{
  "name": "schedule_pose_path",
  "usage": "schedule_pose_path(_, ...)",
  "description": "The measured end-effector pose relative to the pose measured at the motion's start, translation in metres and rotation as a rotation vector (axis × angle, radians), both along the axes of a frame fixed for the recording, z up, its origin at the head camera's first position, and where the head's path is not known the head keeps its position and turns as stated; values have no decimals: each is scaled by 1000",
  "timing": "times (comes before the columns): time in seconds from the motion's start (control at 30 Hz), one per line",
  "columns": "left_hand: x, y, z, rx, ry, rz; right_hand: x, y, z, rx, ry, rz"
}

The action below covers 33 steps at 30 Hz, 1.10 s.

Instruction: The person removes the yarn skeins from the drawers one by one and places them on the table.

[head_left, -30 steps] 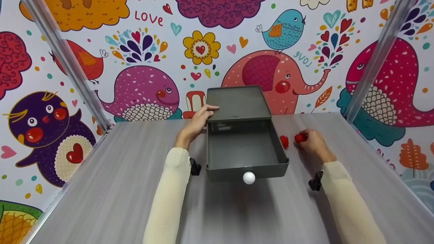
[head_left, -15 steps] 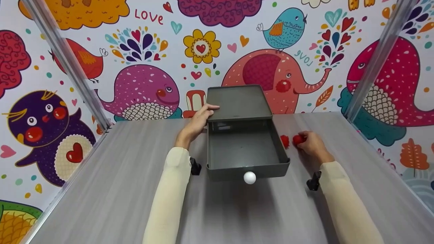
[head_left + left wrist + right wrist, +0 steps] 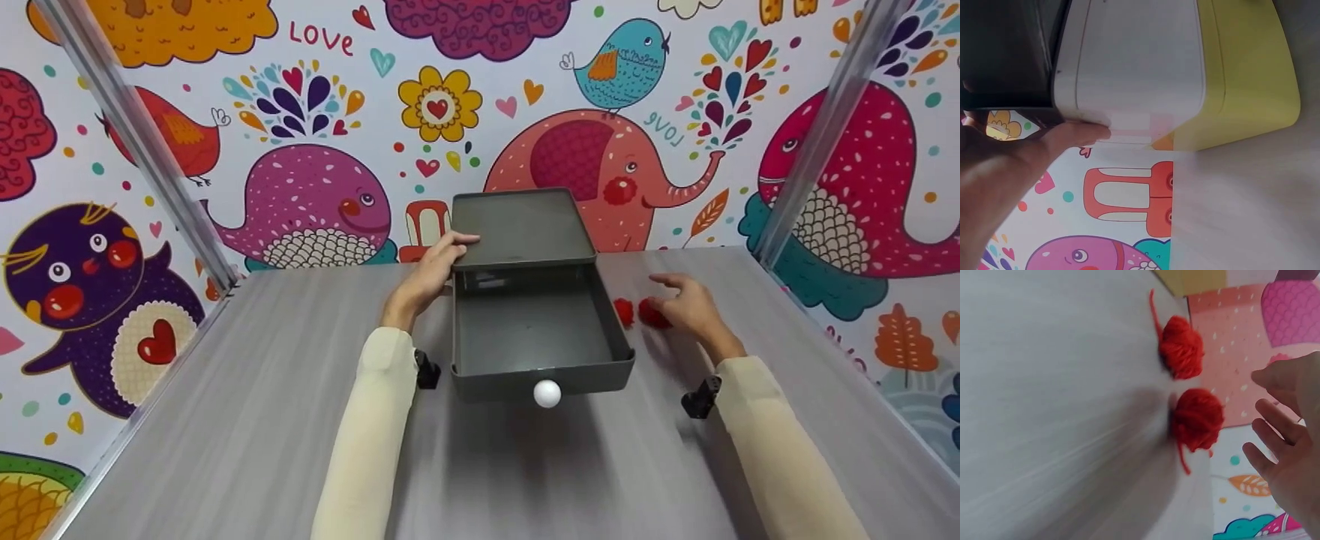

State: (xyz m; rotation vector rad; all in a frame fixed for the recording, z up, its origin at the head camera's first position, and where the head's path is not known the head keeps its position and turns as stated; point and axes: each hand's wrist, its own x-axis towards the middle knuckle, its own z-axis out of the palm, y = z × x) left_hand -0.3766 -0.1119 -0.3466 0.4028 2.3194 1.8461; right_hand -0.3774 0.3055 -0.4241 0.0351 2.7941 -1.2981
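A drawer box with a dark grey top stands at the middle of the table, its grey drawer pulled out toward me. A white round knob sits on the drawer's front, and nothing lies in the drawer. My left hand grips the box's left side, fingers over the top edge; in the left wrist view the thumb lies against the white side. Right of the box, two red yarn balls lie close together. Beside the nearer one, my right hand is spread, apart from both.
The box has a white tier and a yellow tier below its dark top. Behind the grey table rises a cartoon-printed wall. Metal posts stand at both back corners. A wrist camera is strapped to each arm.
My right hand has let go of the yarn ball, spread its fingers and lifted slightly away. That ball now lies by the other one. My left hand stays on the box.
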Motion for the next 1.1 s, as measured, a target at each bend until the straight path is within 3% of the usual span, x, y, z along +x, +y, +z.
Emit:
schedule_pose_path(0.23, 0, 1, 0, -4, -1, -4, 15, -11, 15, -66, 102, 9)
schedule_pose_path(0.5, 1, 0, 1, 10, -9, 5, 32, -31, 35, -147, 285, 44)
schedule_pose_path(0.7, 1, 1, 0, 12, -7, 7, 46, -51, 50, -259, 297, 26)
schedule_pose_path(1.1, 2, 1, 1, 4, 0, 13, 77, -80, 74, -381, 343, 97)
